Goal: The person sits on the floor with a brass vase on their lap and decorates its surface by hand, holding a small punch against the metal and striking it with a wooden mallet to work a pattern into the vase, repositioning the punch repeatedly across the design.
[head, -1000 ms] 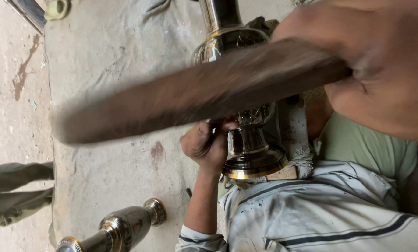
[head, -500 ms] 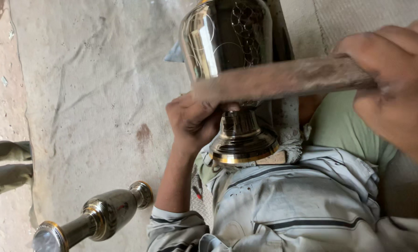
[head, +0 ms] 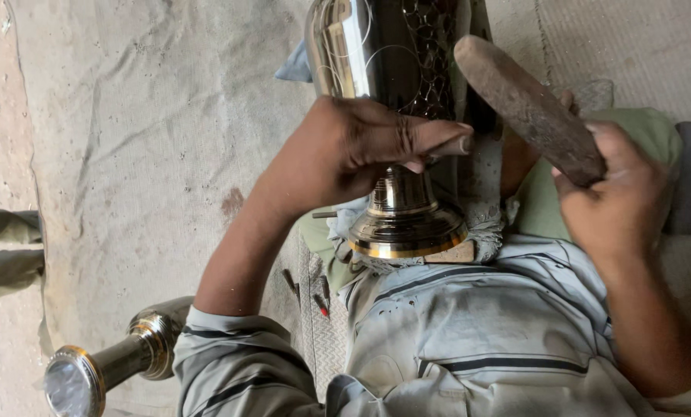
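My left hand (head: 345, 154) clamps around the lower body of a tall polished metal vase with a dark, engraved belly and a gold-rimmed round foot (head: 396, 116), fingers wrapped over the shoulder just above the narrow stem, thumb stretched flat across the engraved side. The vase lies tipped across my lap, its foot pressed against a pad of frayed grey cloth (head: 488, 228) at my striped grey shirt (head: 469, 340), its mouth pointing away out of view. My right hand (head: 619, 205) is clenched on one end of a thick, worn brown wooden stick (head: 527, 108), whose rounded free end hangs just beside the vase's right flank; I cannot tell whether wood and metal touch. The vase looks to me rigid and weighty, its mirror finish slippery and easy to scar, so the narrow waist above the foot seems the surest hold, with the padded lap taking the load. A slender tool appears to poke from under my left fingers, too hidden to identify. A second shiny metal vase with a gold-edged base (head: 106, 367) lies on its side at near left on the dusty grey canvas ground sheet (head: 152, 116)
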Demonstrator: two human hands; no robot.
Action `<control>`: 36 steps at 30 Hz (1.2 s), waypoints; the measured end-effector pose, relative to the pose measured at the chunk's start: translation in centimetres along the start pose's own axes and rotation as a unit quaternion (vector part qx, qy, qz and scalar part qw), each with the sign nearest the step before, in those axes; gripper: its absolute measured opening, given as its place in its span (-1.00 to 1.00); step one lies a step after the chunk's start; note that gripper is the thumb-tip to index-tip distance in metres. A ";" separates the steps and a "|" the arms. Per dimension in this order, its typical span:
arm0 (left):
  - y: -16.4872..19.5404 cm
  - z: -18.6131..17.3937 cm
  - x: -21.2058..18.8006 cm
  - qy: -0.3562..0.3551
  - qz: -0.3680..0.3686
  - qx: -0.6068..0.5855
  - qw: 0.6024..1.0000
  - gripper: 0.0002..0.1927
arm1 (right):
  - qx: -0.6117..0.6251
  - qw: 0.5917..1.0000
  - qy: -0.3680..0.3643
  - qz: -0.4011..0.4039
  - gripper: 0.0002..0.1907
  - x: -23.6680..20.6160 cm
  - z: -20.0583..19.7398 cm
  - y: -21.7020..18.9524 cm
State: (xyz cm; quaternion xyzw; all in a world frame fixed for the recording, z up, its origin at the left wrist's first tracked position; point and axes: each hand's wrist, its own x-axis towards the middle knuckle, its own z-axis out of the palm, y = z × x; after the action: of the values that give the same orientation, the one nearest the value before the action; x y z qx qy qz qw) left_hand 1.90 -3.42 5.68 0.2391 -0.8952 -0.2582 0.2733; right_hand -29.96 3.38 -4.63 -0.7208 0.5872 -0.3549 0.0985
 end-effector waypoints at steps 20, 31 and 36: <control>-0.5 -1.4 0.2 -0.040 0.009 -0.027 0.999 -0.32 | -0.074 0.993 0.072 -0.060 -0.78 -0.8 0.7 -2.5; 1.7 0.0 0.2 0.145 -0.092 -0.119 0.978 -0.47 | 0.255 0.955 0.016 0.148 -0.70 -1.2 2.2 1.1; 1.0 0.7 -1.4 0.176 -0.118 -0.157 0.965 -0.54 | 0.295 0.945 0.007 0.140 -0.64 -2.2 3.5 2.5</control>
State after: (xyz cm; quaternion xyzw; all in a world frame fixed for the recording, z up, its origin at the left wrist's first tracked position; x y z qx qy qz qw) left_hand 2.22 -1.67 5.29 0.3392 -0.7465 -0.3794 0.4286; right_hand -29.87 3.70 -9.41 -0.5677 0.5522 -0.4994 0.3513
